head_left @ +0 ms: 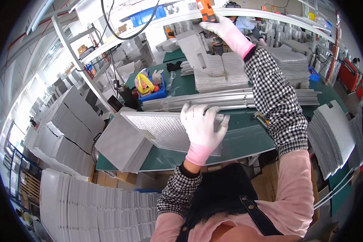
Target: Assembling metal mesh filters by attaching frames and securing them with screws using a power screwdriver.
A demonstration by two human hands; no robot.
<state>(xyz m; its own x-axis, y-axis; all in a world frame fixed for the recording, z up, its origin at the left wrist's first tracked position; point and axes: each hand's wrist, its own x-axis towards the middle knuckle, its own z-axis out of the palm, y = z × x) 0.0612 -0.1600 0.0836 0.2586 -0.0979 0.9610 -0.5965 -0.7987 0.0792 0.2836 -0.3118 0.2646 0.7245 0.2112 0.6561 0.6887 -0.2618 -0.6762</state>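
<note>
My left hand [201,127], in a white glove with a pink cuff, grips the top edge of a silvery dimpled panel [165,131]. The panel stands tilted on the green table [246,139]. Raised at the far side, my right hand [226,31] wears a matching glove and is closed around an orange and black power drill [206,10]. Below that hand show the drill's dark chuck [218,45] and a long thin bit pointing down. Under the bit lies a stack of pale panels [213,76]. Part of the grip is hidden by the glove.
Long metal strips [230,99] lie across the table behind the held panel. A blue bin [152,92] with gloves and a yellow item stands to their left. Panel stacks rise at left [123,141] and right [330,133]. A white frame bar [169,19] crosses overhead.
</note>
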